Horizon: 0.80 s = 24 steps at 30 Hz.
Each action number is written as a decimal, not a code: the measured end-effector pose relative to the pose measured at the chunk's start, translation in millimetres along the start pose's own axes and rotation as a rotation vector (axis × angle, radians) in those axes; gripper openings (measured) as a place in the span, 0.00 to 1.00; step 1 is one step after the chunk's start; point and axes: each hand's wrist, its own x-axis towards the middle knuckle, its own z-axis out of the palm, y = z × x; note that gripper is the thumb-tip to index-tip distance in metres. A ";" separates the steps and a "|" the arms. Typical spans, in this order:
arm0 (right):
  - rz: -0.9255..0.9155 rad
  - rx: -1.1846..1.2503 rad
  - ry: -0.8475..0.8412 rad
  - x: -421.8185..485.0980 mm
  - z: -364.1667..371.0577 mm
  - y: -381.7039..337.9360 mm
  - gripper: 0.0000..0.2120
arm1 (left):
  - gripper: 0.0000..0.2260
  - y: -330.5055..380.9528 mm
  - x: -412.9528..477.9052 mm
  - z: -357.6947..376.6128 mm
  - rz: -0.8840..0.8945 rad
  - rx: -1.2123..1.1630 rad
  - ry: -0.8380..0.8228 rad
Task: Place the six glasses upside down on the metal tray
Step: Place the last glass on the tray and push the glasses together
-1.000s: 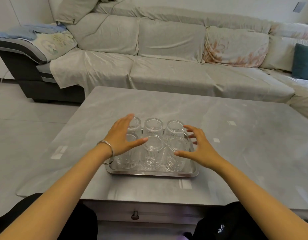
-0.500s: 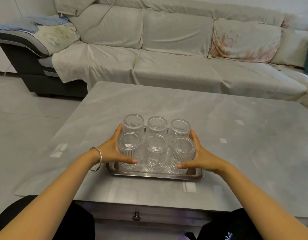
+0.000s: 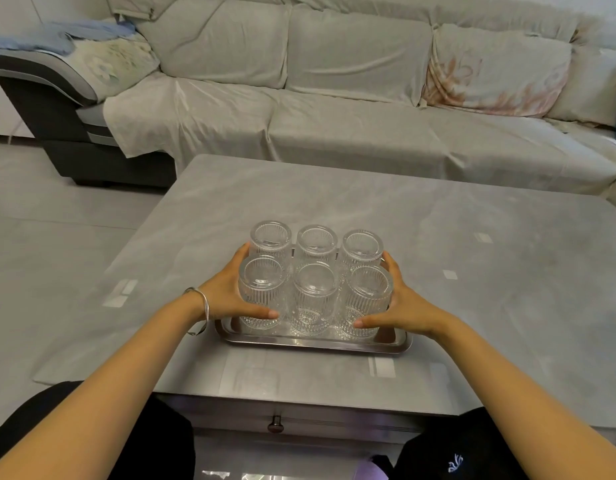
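Note:
Several clear ribbed glasses stand upside down in two rows on the metal tray (image 3: 313, 344), near the front edge of the grey table (image 3: 490, 271). My left hand (image 3: 227, 296) cups the left side of the group, its thumb across the front left glass (image 3: 261, 292). My right hand (image 3: 403, 306) cups the right side, thumb lying on the front right glass (image 3: 367, 299). The middle front glass (image 3: 313, 296) stands between them untouched. The fingers of both hands are hidden behind the glasses.
A long sofa (image 3: 334, 116) draped in pale cloth runs behind the table. A dark armrest with blue cloth (image 3: 57, 64) sits at the far left. A drawer knob (image 3: 275, 426) shows under the table's front edge. I wear a silver bangle (image 3: 202, 306) on the left wrist.
Both hands came down from hovering spread above the glasses and closed in against the left and right sides of the group. The glasses and tray have stayed in place.

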 end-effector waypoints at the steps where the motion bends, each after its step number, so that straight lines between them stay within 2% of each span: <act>1: -0.002 -0.002 0.002 0.3 -0.1 0.5 0.68 | 0.62 -0.6 -0.1 -0.1 -0.003 0.003 0.001; 12: 0.005 0.008 -0.010 -3.8 0.2 1.3 0.69 | 0.65 -1.8 -3.9 0.2 -0.056 0.008 -0.021; 15: 0.004 0.052 0.044 -7.1 -2.2 -7.0 0.66 | 0.64 4.2 -5.3 -4.7 -0.066 -0.032 -0.008; 18: -0.066 0.114 0.183 -8.0 0.8 -21.1 0.55 | 0.50 20.7 -4.6 -9.8 0.009 -0.149 0.101; 20: -0.150 0.038 0.281 -4.2 5.5 -30.2 0.44 | 0.35 32.4 -1.1 -9.5 0.095 -0.087 0.180; 21: -0.176 -0.031 0.315 -1.3 8.4 -34.3 0.40 | 0.31 36.9 1.8 -8.1 0.117 -0.008 0.200; 24: -0.210 -0.315 0.344 7.7 15.6 -43.9 0.34 | 0.32 48.3 11.8 -1.9 0.096 0.286 0.162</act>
